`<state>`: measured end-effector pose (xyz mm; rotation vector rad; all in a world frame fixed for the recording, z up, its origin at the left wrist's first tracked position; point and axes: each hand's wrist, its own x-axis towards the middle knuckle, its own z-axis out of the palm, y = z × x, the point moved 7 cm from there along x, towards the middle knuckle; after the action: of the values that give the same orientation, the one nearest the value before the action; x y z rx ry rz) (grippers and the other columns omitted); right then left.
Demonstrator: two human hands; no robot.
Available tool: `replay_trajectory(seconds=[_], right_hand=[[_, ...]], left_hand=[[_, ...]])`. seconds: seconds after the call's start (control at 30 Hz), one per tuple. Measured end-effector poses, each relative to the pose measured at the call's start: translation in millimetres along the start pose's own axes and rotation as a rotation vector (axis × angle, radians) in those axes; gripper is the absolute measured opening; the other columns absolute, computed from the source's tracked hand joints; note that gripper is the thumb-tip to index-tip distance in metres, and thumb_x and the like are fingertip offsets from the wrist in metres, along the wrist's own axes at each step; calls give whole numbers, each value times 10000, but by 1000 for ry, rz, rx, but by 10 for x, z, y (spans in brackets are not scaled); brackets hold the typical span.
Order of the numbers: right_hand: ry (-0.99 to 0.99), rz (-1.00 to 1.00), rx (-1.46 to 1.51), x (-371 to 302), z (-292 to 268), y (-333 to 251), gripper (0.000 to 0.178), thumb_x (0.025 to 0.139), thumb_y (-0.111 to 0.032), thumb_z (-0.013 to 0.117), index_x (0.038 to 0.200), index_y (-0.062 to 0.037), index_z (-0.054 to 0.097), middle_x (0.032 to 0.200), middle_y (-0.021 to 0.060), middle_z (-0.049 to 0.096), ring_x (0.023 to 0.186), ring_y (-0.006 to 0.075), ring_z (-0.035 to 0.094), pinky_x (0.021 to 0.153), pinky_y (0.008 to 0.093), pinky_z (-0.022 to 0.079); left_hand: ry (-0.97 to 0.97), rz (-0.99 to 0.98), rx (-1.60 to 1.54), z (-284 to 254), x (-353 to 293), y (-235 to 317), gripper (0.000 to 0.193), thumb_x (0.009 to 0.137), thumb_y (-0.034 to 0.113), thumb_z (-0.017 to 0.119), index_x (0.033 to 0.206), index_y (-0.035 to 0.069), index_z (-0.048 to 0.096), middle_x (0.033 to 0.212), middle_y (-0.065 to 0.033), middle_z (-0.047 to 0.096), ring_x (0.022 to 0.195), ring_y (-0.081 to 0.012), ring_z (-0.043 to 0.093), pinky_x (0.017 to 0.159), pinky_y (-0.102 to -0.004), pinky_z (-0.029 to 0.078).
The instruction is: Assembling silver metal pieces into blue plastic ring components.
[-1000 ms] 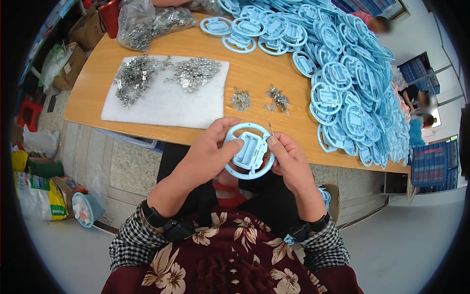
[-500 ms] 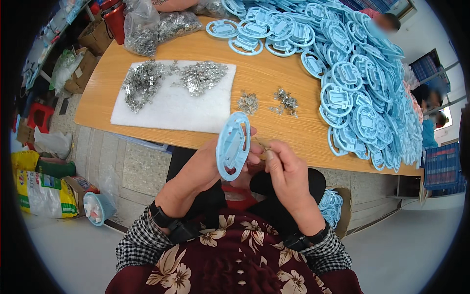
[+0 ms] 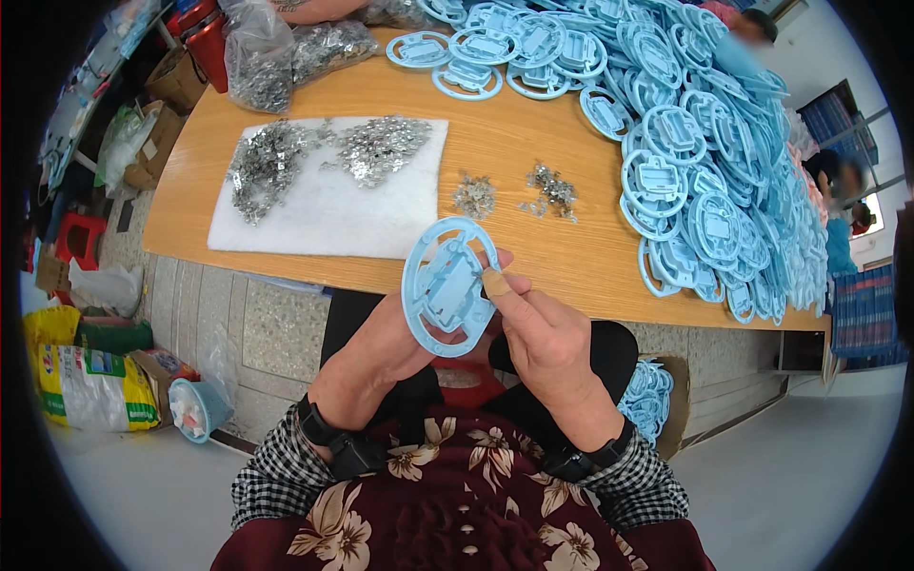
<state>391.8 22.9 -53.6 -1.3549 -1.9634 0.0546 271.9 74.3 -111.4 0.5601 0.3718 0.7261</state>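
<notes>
Upright above the table's near edge is a light blue plastic steering-wheel-shaped part [image 3: 451, 285], an oval ring with a moulded, slotted centre. My left hand [image 3: 388, 335] is closed round it from behind, most of its fingers hidden by the ring. With my right hand [image 3: 547, 335] I press the thumb on the part's right rim, the fingers curled behind; whether something small is under the thumb is hidden. Beyond the part lie two little heaps of metal pieces, one left [image 3: 473, 195] and one right [image 3: 552, 192], on the wooden table [image 3: 514, 143].
Two larger piles of metal pieces [image 3: 381, 147] lie on a white foam sheet [image 3: 314, 236]. Many more blue parts [image 3: 685, 181] are heaped at the right. Clear bags of metal bits [image 3: 262, 71] and a red flask [image 3: 205, 48] stand at the far left. A box of blue parts [image 3: 647, 404] is below.
The blue part has turned its face more toward me. My right hand has moved left from beside it, and its thumb now presses on the rim. The small thing it pinched is no longer visible.
</notes>
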Motion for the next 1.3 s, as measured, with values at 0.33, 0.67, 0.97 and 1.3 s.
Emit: replay_trajectory(seconds=[0.33,0.67,0.97,1.3], right_hand=[[-47,215,302,21,24,65,349,948,-8,600,1293,-61,605,761,87,670,565,189,650,564,302,528],[-216,555,641,-156,168,343,427,981,-115,623,1381,-35,498,719,70,659,583,128,645,583,271,509],[-372,810,1098,-322,386,489,539,1028,-180,594,1522,-75,405,745,-24,591,654,51,562,544,204,420],[-391,815,1175,-306,350,456,588,1029,-130,569,1566,-105,332,971,-36,599,648,34,548,505,177,370]], left_hand=[[48,-32,43,-164,-4,-96,479,990,242,619,1410,44,502,1406,-164,557,1206,-293,617,954,-409,579],[-78,-56,84,-10,-59,-33,554,928,268,706,1389,31,511,1203,-170,669,955,-243,710,755,-332,608],[-34,-103,94,-98,-73,-126,416,976,247,652,1310,14,567,1054,-100,692,848,-165,687,706,-275,576],[-25,-129,-74,-83,-31,-142,413,991,249,617,1327,12,576,1110,-97,699,847,-201,695,704,-313,586]])
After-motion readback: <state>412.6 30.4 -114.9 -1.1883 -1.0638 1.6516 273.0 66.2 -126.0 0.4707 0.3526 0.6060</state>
